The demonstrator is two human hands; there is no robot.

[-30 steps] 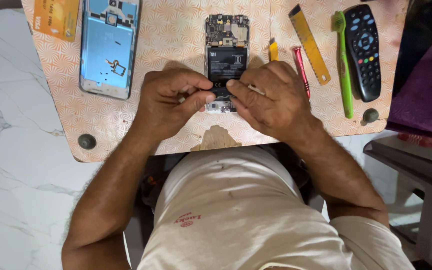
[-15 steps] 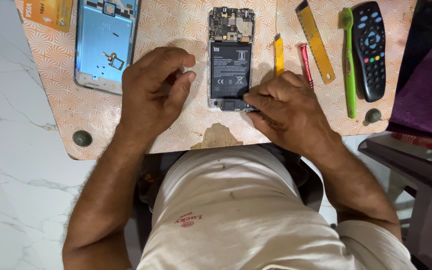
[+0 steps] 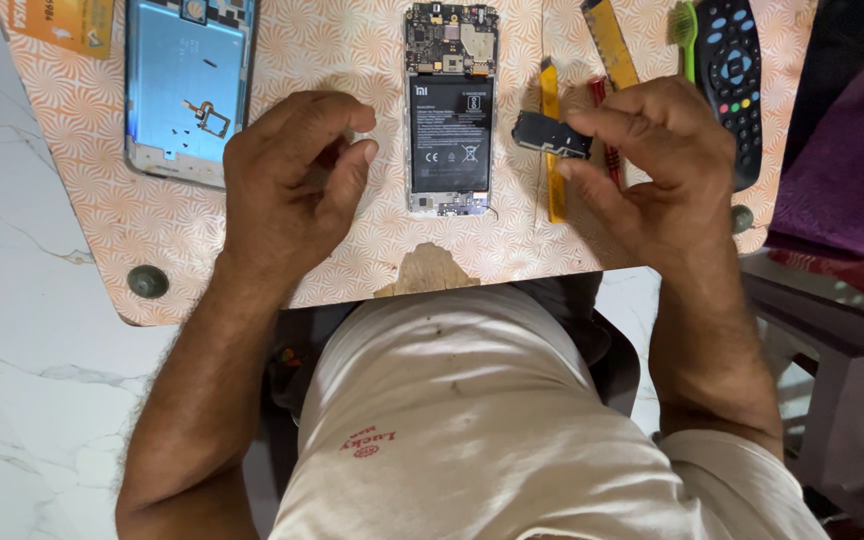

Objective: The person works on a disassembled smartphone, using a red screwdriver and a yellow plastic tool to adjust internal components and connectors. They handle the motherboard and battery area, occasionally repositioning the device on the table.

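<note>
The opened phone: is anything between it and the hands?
Nothing visible. The opened phone lies bare on the table between the left hand and the right hand, which pinches a small black part.

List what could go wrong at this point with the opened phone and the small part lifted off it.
1. The small black part is pinched only at the right hand's fingertips; it might slip onto the table.
2. The opened phone lies with board and battery bare; a dropped part could strike them.
3. Tiny loose pieces lie in the blue back cover, easily scattered by the left hand.

Left hand (image 3: 292, 185) curled, fingers bent inward – right hand (image 3: 652, 165) raised, thumb and fingertips pinched.
</note>
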